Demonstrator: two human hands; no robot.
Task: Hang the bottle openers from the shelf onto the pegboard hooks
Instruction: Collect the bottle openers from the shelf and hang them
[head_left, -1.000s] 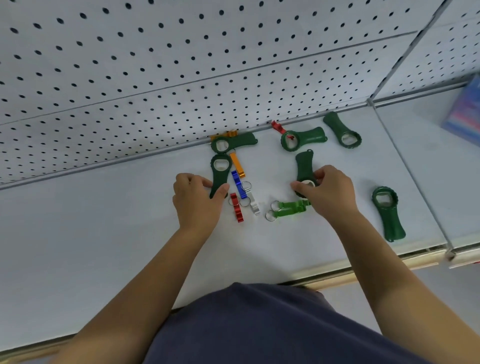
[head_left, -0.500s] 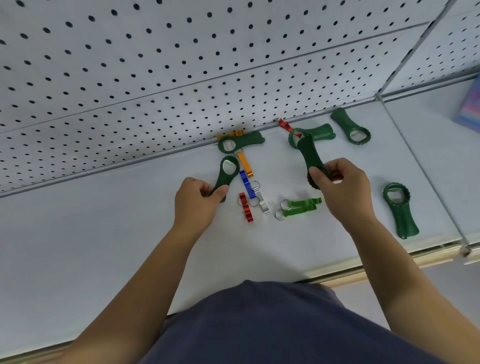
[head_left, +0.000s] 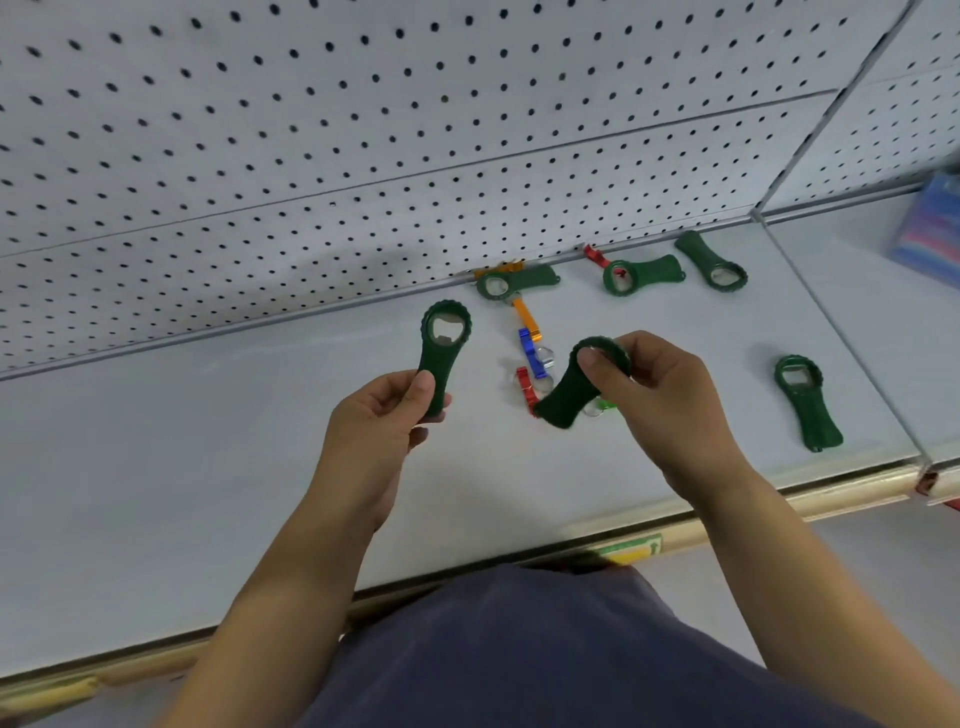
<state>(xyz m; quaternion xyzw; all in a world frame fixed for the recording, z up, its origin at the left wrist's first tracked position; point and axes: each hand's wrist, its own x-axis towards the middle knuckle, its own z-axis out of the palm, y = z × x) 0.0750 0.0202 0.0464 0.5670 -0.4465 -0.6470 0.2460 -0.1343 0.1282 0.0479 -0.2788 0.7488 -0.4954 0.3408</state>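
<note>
My left hand (head_left: 382, 421) grips the handle of a dark green bottle opener (head_left: 441, 345), held upright above the white shelf (head_left: 156, 493) with its ring end up. My right hand (head_left: 670, 395) pinches the ring end of a second dark green bottle opener (head_left: 569, 397), whose handle points down to the left. Three more green openers lie at the shelf's back: one (head_left: 517, 283), another (head_left: 644, 273) and a third (head_left: 709, 260). A further green opener (head_left: 805, 400) lies at the right. The white pegboard (head_left: 363, 156) rises behind the shelf; no hooks show in view.
Small keychain openers lie between my hands: orange (head_left: 522, 312), blue (head_left: 530, 351) and red (head_left: 527, 392), with a light green one mostly hidden under my right hand. Another red one (head_left: 595, 255) sits at the back. A blue package (head_left: 930, 228) stands on the neighbouring shelf at the right.
Both hands have lifted their green openers off the shelf and raised them. The right hand has turned its opener so the handle points down-left.
</note>
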